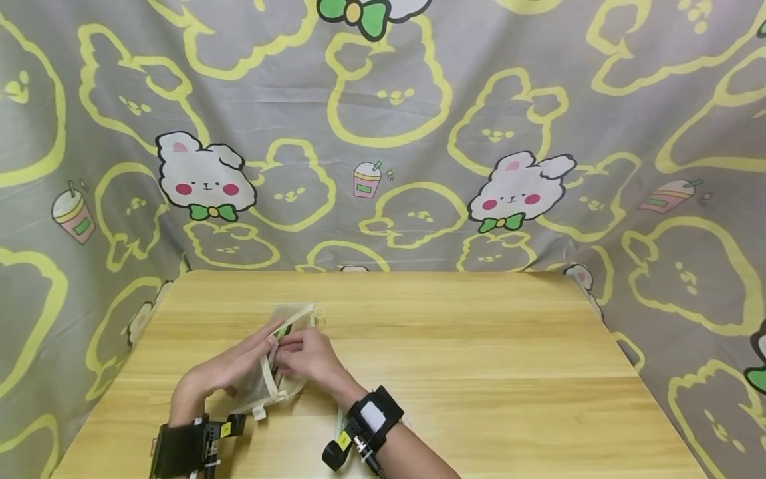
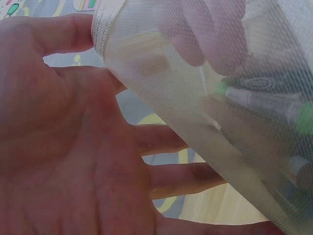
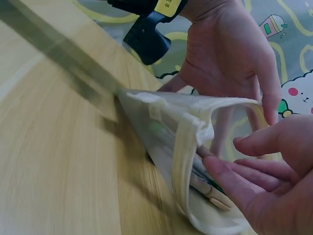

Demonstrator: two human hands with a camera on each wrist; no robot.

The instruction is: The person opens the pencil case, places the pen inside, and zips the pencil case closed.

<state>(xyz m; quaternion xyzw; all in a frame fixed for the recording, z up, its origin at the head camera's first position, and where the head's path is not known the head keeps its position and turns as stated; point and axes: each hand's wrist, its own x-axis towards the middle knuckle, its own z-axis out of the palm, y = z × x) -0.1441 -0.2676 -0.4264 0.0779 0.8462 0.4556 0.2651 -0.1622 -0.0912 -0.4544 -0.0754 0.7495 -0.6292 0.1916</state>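
A cream mesh zipper pouch (image 1: 254, 386) stands tilted on the table, its zippered mouth spread toward the right. My left hand (image 1: 233, 362) holds it at the rim, the other fingers stretched along the outside of the mesh. Through the mesh in the left wrist view shows a pen (image 2: 259, 100) with green ends beside something dark. My right hand (image 1: 311, 356) reaches into the mouth, thumb and fingers bent. In the right wrist view, a tan-tipped slim item (image 3: 220, 199) lies inside below those fingers (image 3: 220, 169); I cannot tell whether they pinch anything.
The wooden table (image 1: 479, 372) extends to the right of the pouch. A thin pale green item (image 1: 340, 422) lies on it, partly covered by my right wrist. A patterned grey curtain (image 1: 413, 166) hangs behind the table and along both sides.
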